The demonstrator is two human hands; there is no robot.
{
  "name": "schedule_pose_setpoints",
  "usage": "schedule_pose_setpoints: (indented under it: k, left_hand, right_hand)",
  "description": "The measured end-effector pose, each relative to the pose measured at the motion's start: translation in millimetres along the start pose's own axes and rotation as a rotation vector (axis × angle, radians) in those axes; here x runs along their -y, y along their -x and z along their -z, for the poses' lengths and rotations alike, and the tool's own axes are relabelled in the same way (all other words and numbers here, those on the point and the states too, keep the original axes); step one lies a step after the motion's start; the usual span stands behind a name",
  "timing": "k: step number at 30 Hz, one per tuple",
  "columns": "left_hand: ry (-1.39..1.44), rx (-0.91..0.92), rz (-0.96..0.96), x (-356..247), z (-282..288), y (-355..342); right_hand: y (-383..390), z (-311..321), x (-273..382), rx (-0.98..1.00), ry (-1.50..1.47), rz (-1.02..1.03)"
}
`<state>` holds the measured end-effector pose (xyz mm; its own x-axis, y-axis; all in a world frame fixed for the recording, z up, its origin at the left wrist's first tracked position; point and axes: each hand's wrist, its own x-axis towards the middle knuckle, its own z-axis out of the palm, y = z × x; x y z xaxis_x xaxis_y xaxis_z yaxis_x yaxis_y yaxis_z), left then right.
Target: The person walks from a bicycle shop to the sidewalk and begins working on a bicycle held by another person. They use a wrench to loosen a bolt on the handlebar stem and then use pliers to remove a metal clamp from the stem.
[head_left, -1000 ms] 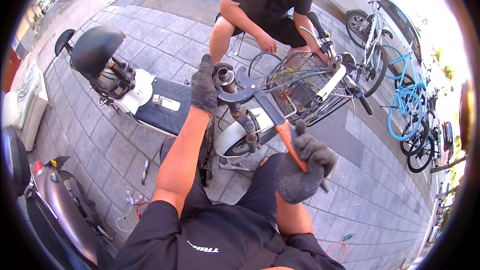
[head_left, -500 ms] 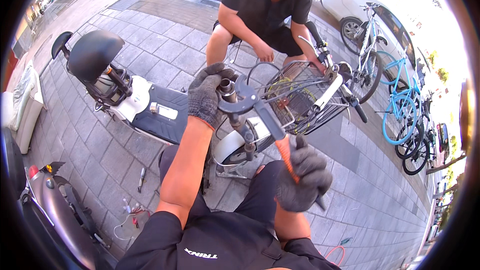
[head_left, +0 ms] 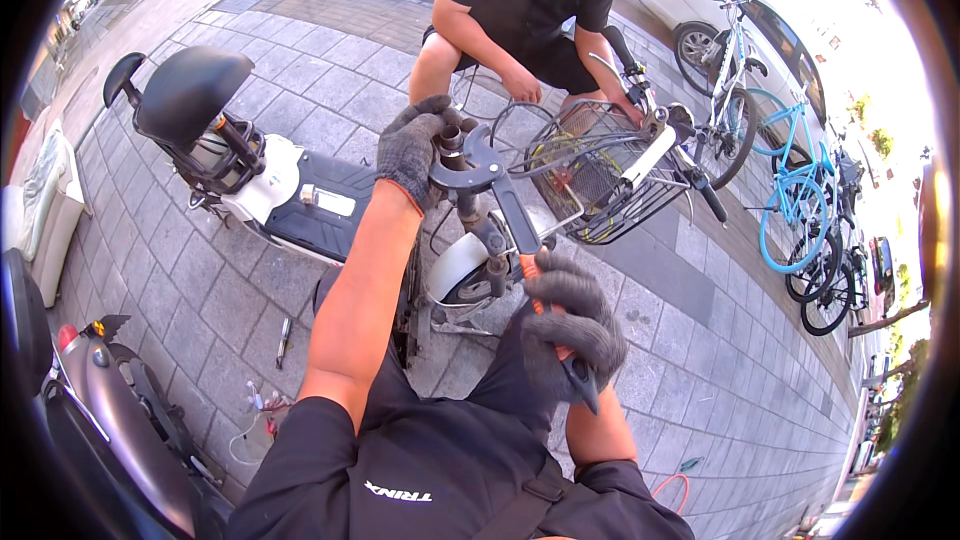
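I see an adjustable hook spanner point(head_left: 512, 215) with a dark grey curved jaw and an orange grip. Its jaw sits around the upright metal steering tube point(head_left: 452, 145) of a white electric scooter point(head_left: 455, 285). My right hand point(head_left: 575, 330), in a dark grey knit glove, is closed on the spanner's handle. My left hand point(head_left: 408, 148), gloved alike, is closed at the top of the tube, beside the jaw; its fingertips are partly hidden. Beyond the tube hang the detached-looking handlebars point(head_left: 650, 155) with a black wire basket point(head_left: 590, 190) and cables.
A person point(head_left: 525, 30) crouches opposite, one hand near the handlebars. The scooter's footboard point(head_left: 315, 200) and black seat point(head_left: 195, 90) extend left. A pen-like tool point(head_left: 284, 342) and loose wires point(head_left: 262, 415) lie on the paving. Parked bicycles point(head_left: 795, 210) stand right, another scooter point(head_left: 130, 420) lower left.
My right hand has swung the spanner's handle left, toward my body's middle. The jaw stays at the tube, with my left hand beside it.
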<state>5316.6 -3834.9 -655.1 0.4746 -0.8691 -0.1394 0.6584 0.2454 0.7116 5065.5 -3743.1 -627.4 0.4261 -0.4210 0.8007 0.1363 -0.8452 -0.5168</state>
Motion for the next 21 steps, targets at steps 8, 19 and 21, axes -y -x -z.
schedule_pose_setpoints:
  k: [8,19,21]
  left_hand:
    - [-0.038,0.015,-0.005,-1,0,5]
    - [0.002,0.003,-0.052,6,6,2]
    - [-0.023,0.004,-0.066,7,8,1]
  right_hand:
    - [11,-3,9,0.079,0.093,-0.006]
    - [11,-2,-3,0.058,0.146,0.059]
    - [13,-2,-3,0.045,0.115,0.044]
